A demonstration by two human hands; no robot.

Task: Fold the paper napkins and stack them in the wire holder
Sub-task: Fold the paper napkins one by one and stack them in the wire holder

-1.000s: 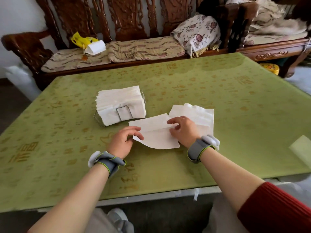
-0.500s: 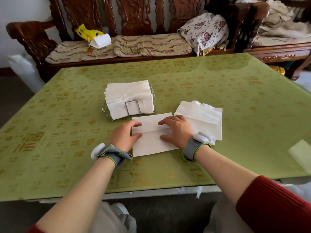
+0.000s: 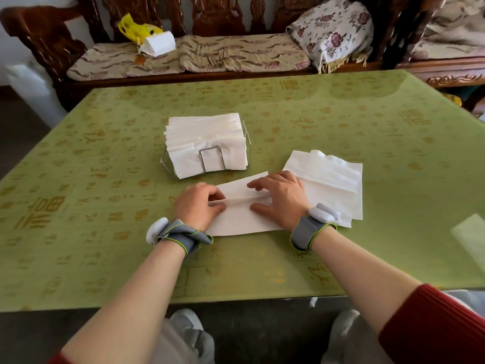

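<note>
A white paper napkin (image 3: 240,219) lies flat on the green table (image 3: 341,258) in front of me, with a crease line across its middle. My left hand (image 3: 198,206) pinches the napkin's left edge at the crease. My right hand (image 3: 282,198) rests on its right half, fingers spread and pressing it down. Just behind stands the wire holder (image 3: 210,160), packed with several folded white napkins (image 3: 204,137). To the right of my right hand lies a loose pile of unfolded napkins (image 3: 333,177).
A carved wooden bench (image 3: 39,35) with patterned cushions runs along the table's far edge. On it sit a yellow bag with a white pack (image 3: 157,43) and a floral pillow (image 3: 333,30). A pale reflection shows on the table at the right edge.
The napkin has been pulled off the pile and laid square in front of me. My left hand moved onto its left edge, and my right hand now presses flat along the crease.
</note>
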